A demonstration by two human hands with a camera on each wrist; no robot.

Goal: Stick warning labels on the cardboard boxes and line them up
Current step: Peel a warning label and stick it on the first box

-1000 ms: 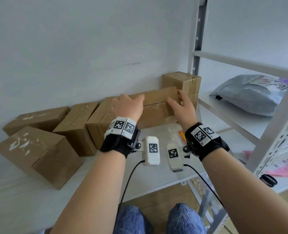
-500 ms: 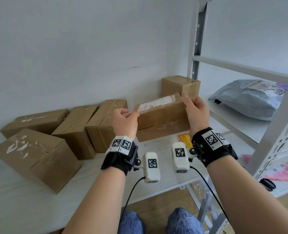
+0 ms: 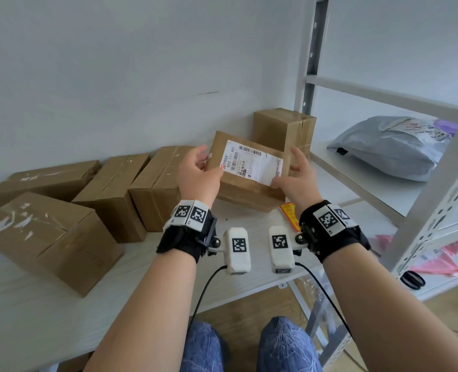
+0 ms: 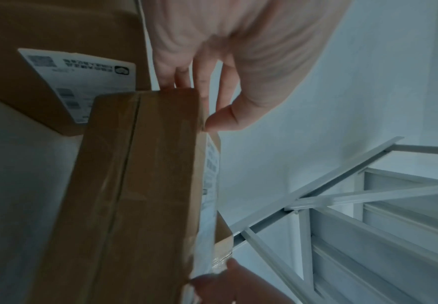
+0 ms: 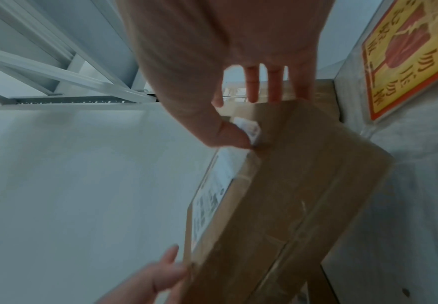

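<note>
Holding the box (image 3: 245, 181) tilted above the counter (image 3: 252, 221), your left hand (image 3: 198, 178) and right hand (image 3: 295, 181) pinch only its ends; it may slip.

To your right, a grey poly mailer bag (image 3: 389, 149) lies on the metal shelving rack (image 3: 437, 183). On its lower shelf you see pink sheets (image 3: 437, 261) and black scissors (image 3: 412, 280). A white wall (image 3: 115, 76) stands behind.
</note>
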